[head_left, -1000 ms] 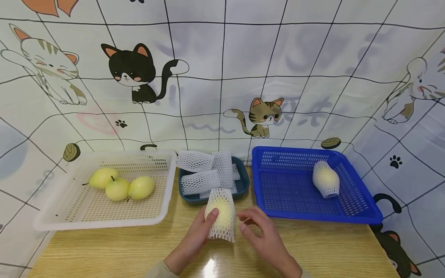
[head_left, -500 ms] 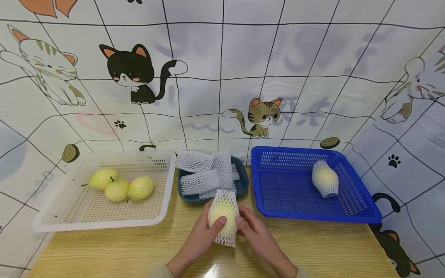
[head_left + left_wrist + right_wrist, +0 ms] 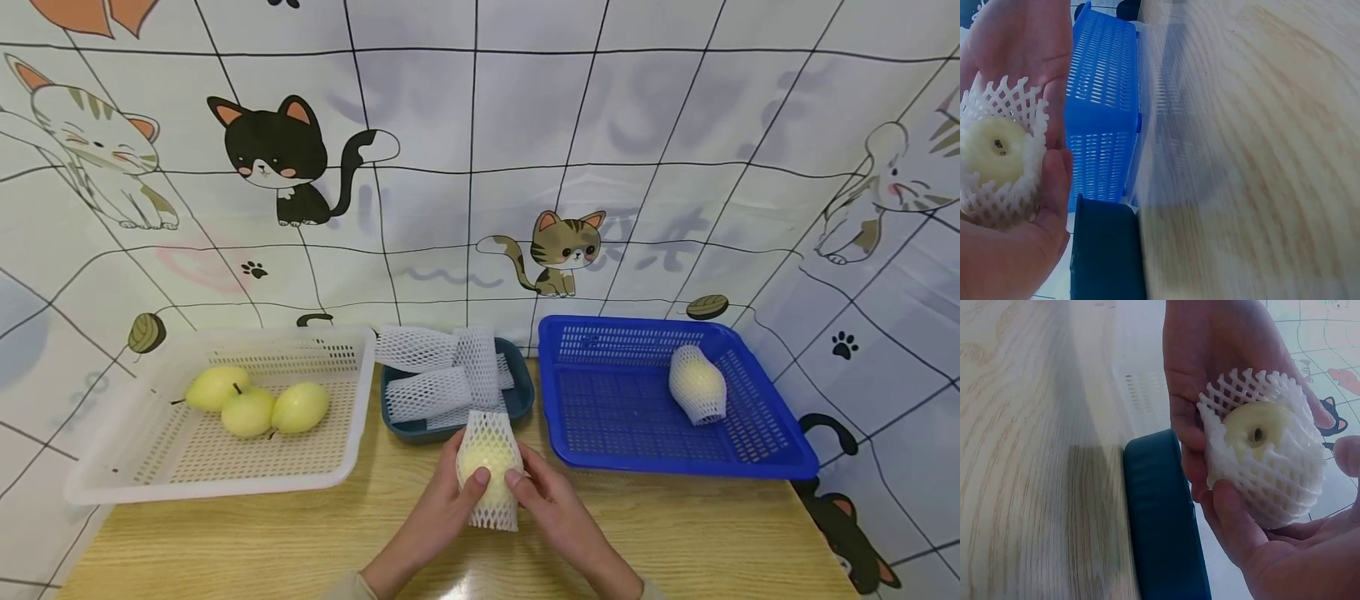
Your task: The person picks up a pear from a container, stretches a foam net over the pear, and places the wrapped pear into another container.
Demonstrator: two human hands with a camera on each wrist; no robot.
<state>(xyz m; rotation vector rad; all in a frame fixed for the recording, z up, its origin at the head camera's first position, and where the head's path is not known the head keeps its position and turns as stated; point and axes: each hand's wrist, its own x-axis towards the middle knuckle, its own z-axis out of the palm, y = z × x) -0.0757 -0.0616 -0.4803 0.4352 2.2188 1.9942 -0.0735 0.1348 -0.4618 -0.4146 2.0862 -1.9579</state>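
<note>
In the head view, a pale yellow pear (image 3: 487, 457) sits inside a white foam net sleeve (image 3: 495, 514), held between both hands above the table's front part. My left hand (image 3: 441, 504) grips it from the left, thumb across the front. From the right, my right hand (image 3: 557, 508) holds the other side, its thumb pressing on the net. Both wrist views show the pear's end (image 3: 1257, 428) through the sleeve's open, frayed-looking mouth. Just behind the hands, a dark teal tray (image 3: 412, 429) carries several flat foam net sleeves (image 3: 429, 393).
A white basket (image 3: 225, 487) at left holds three bare pears (image 3: 247, 411). At right stands a blue basket (image 3: 600, 417) with one netted pear (image 3: 697, 385) inside. All rest on a wooden table (image 3: 262, 542) before a cat-patterned backdrop (image 3: 435, 108).
My right hand has come in from the right and now holds the netted pear, which it was apart from earlier. The pear has shifted slightly to the right with my left hand.
</note>
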